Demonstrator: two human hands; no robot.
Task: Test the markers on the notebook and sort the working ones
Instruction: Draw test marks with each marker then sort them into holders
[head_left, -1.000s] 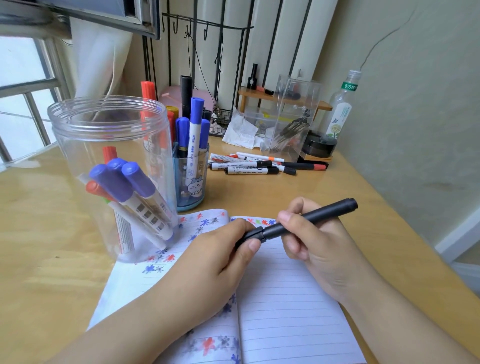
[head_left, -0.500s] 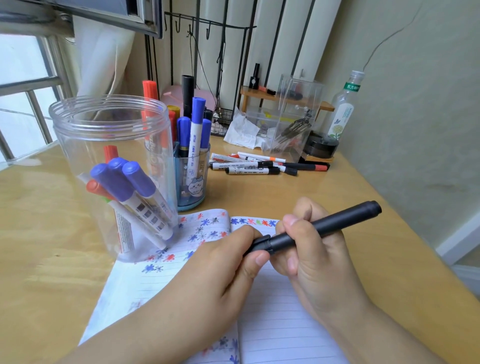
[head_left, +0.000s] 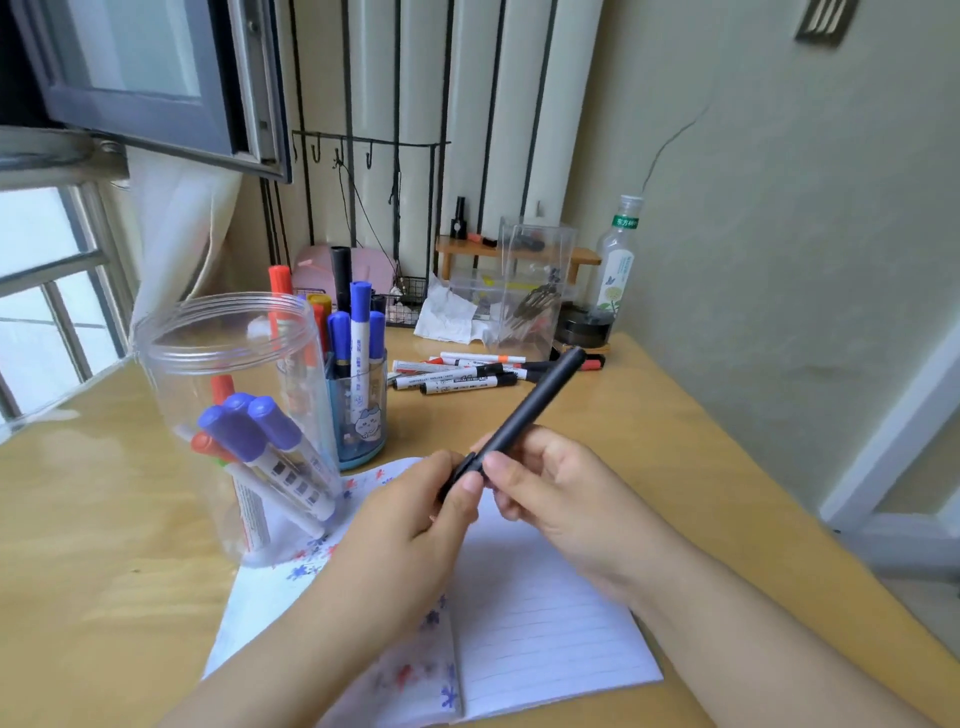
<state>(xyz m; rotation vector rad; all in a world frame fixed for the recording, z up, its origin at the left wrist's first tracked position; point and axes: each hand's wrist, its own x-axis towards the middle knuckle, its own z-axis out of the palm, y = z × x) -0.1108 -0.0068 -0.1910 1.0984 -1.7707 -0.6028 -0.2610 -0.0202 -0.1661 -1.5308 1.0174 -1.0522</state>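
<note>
A long black marker is held above the open lined notebook, tilted up to the right. My left hand pinches its lower cap end between thumb and fingers. My right hand grips the barrel just above that. A clear plastic jar at the left holds several blue and red capped markers. A small blue-tinted cup behind it stands full of upright markers. Several more markers lie loose on the desk further back.
The wooden desk runs to the wall at right. A clear acrylic box, crumpled paper, a plastic bottle and a dark round tin stand at the back. A window is at the left.
Both hands have lifted the black marker and tilted its far end steeply upward. The view has risen and pulled back.
</note>
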